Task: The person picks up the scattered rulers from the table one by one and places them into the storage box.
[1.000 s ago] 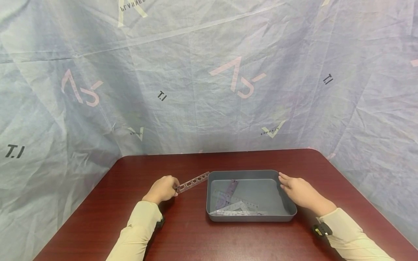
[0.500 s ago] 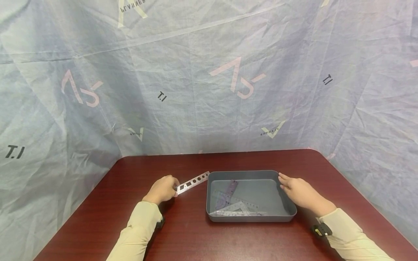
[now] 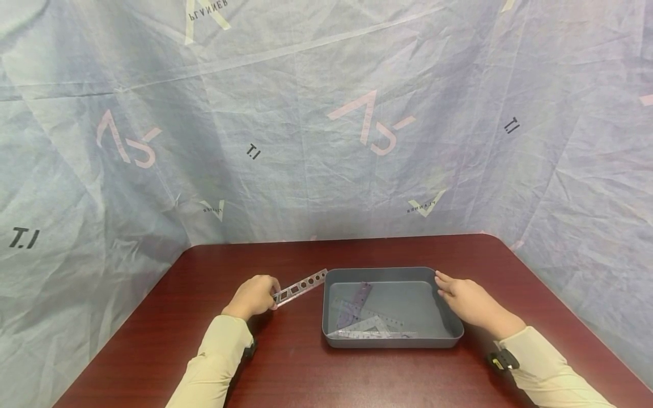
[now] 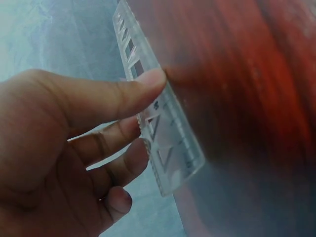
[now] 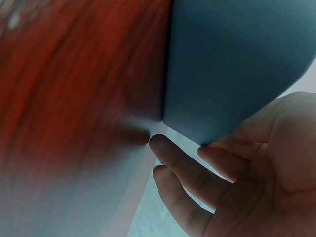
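Observation:
My left hand (image 3: 253,296) pinches the near end of a clear ruler (image 3: 301,287) with cut-out shapes, left of the grey tray. In the left wrist view, the thumb presses the flat face of the ruler (image 4: 170,133), and fingers lie behind it. Its far end reaches the tray's far left corner; whether they touch, I cannot tell. My right hand (image 3: 466,297) rests against the right side of the tray (image 3: 393,342), fingers fairly straight. The right wrist view shows fingertips at the outer tray wall (image 5: 222,64); the thumb is not clear there.
Inside the tray, toward its left, lie a purple-tinted ruler (image 3: 362,296) and a clear set square (image 3: 374,324), overlapping other clear drawing pieces. The dark red table (image 3: 285,368) extends around the tray. A grey printed cloth (image 3: 306,187) hangs behind and at both sides.
The glare on the held ruler brightened and then faded, as its face tilted slightly in my left hand. The right hand and the tray stayed in place.

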